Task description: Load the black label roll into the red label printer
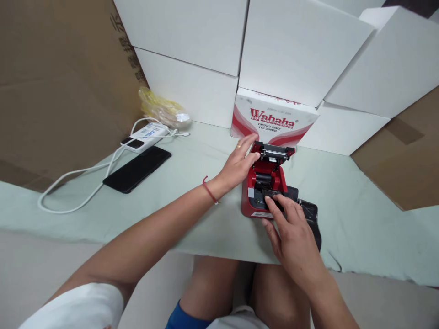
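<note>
A small red-and-black device that looks like a label printer (244, 201) stands on the cloth with its lid (274, 151) raised. Inside is a dark roll-like part (263, 179). My left hand (238, 167) is at the lid's left edge, thumb on the near side and fingers reaching behind it, so it grips the lid. My right hand (291, 226) rests its bent fingertips on the black front part of the body; its fingers are apart and nothing shows held in them. Black objects (310, 212) lie right of the printer, partly hidden by this hand.
A Wahaba-labelled carton (274, 119) stands behind the printer, before stacked white boxes (185, 36). To the left lie a black phone (137, 170), a white power bank (147, 135) with a cable (85, 171), and a yellowish plastic bag (164, 109). Cardboard (401, 151) flanks the right.
</note>
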`<state>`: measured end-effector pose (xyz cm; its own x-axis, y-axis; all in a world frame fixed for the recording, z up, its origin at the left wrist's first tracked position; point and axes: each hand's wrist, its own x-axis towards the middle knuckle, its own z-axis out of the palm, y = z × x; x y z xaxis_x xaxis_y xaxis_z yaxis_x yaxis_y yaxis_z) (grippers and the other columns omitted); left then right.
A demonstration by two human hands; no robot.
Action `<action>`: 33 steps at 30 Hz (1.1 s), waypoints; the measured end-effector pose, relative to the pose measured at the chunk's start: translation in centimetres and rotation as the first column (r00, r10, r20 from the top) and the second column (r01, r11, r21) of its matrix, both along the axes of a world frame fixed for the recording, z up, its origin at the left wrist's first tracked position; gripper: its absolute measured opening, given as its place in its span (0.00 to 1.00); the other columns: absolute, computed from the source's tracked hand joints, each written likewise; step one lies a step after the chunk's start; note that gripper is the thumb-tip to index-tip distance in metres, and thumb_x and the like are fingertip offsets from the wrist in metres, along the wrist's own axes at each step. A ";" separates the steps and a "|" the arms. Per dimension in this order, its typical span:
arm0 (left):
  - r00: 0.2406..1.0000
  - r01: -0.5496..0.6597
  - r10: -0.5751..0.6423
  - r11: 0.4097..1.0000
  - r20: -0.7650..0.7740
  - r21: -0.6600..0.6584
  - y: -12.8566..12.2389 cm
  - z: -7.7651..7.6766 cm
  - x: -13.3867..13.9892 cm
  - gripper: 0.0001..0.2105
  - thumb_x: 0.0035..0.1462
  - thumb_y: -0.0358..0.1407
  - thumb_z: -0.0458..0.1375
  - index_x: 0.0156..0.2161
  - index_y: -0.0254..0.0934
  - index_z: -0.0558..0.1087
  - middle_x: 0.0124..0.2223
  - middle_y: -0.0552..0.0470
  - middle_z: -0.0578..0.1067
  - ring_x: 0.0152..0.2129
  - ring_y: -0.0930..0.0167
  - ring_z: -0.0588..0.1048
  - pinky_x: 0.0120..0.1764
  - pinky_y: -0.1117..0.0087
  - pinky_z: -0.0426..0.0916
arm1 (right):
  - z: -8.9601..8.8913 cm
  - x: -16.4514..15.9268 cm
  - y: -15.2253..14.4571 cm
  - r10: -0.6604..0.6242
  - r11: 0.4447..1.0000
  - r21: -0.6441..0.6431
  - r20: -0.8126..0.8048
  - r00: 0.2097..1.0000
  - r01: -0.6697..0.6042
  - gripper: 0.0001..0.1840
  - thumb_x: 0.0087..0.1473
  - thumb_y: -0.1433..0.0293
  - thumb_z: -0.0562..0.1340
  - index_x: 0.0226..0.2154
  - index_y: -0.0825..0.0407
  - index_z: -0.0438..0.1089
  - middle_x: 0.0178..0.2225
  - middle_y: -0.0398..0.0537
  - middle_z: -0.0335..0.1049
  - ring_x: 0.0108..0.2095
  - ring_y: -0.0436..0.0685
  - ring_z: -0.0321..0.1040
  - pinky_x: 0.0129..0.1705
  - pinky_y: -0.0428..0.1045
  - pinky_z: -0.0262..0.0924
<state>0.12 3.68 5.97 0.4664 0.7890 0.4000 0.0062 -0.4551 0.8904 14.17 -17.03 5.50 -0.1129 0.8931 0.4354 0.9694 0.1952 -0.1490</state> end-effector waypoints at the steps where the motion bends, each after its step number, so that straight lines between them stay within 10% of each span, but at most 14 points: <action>1: 0.999 0.016 -0.014 0.999 -0.047 0.043 0.1 0.7 0.2 0.25 0.67 0.41 0.54 0.67 0.39 0.69 0.72 0.43 0.65 0.72 0.57 0.61 0.75 0.54 0.52 | -0.1 0.0 -0.1 -0.009 1.000 -0.005 -0.001 1.000 0.009 0.25 0.70 0.69 0.60 0.67 0.51 0.70 0.62 0.63 0.72 0.62 0.71 0.68 0.61 0.68 0.71; 8: 0.970 0.015 0.070 0.939 -0.233 0.345 -3.9 1.0 -2.2 0.25 0.70 0.41 0.54 0.69 0.38 0.67 0.62 0.42 0.77 0.59 0.61 0.76 0.63 0.56 0.69 | -0.3 0.1 -0.8 -0.026 0.999 -0.024 0.044 0.999 0.027 0.27 0.70 0.70 0.59 0.69 0.50 0.65 0.66 0.58 0.71 0.65 0.67 0.69 0.67 0.68 0.66; 19: 0.927 0.021 0.175 0.858 -0.331 0.514 -7.4 -1.6 -3.0 0.15 0.65 0.33 0.56 0.51 0.37 0.81 0.55 0.45 0.85 0.55 0.59 0.81 0.61 0.48 0.63 | -0.3 0.5 -1.0 -0.022 0.998 -0.055 0.044 0.999 0.024 0.26 0.70 0.72 0.57 0.68 0.50 0.66 0.67 0.57 0.71 0.66 0.63 0.69 0.70 0.68 0.61; 24: 0.965 0.179 -0.125 0.956 -0.231 0.231 -3.8 -2.1 -3.3 0.11 0.61 0.33 0.59 0.44 0.42 0.83 0.49 0.49 0.85 0.51 0.61 0.79 0.60 0.51 0.66 | -0.4 0.5 -1.0 -0.019 0.999 -0.045 0.053 0.998 0.021 0.29 0.69 0.74 0.57 0.70 0.48 0.64 0.67 0.56 0.71 0.66 0.63 0.68 0.71 0.69 0.59; 27: 0.957 0.288 -0.288 0.957 0.006 0.040 -2.1 -3.5 -3.0 0.29 0.56 0.42 0.69 0.64 0.46 0.75 0.70 0.46 0.70 0.71 0.53 0.63 0.74 0.48 0.53 | -0.4 0.7 -1.0 -0.002 0.999 -0.045 0.072 0.997 0.005 0.31 0.68 0.76 0.57 0.71 0.50 0.61 0.67 0.58 0.70 0.67 0.63 0.67 0.71 0.69 0.60; 33: 0.839 0.501 -0.344 0.789 0.421 -0.354 -2.3 -7.1 -1.0 0.61 0.48 0.37 0.69 0.78 0.57 0.35 0.82 0.57 0.41 0.79 0.55 0.40 0.78 0.51 0.36 | -0.3 1.1 -1.4 0.041 0.994 -0.102 0.035 0.999 -0.037 0.36 0.69 0.76 0.57 0.75 0.47 0.53 0.70 0.58 0.65 0.70 0.63 0.63 0.70 0.70 0.62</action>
